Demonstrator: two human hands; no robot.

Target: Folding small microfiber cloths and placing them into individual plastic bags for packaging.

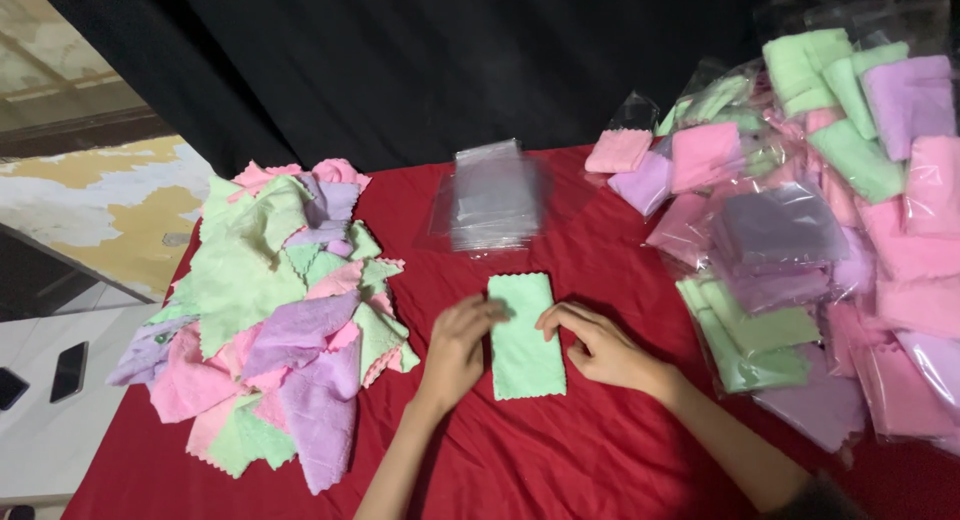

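A light green cloth [525, 337], folded into a long rectangle, lies flat on the red tablecloth [590, 450] in front of me. My left hand [456, 348] rests at its left edge with fingertips on the upper left part. My right hand [597, 344] touches its right edge, fingers bent toward the cloth. Neither hand lifts it.
A loose heap of green, pink and purple cloths [275, 320] lies at the left. A stack of clear plastic bags [494, 197] sits behind the folded cloth. Many bagged cloths [820, 240] pile up at the right. Two phones [68, 371] lie at the far left.
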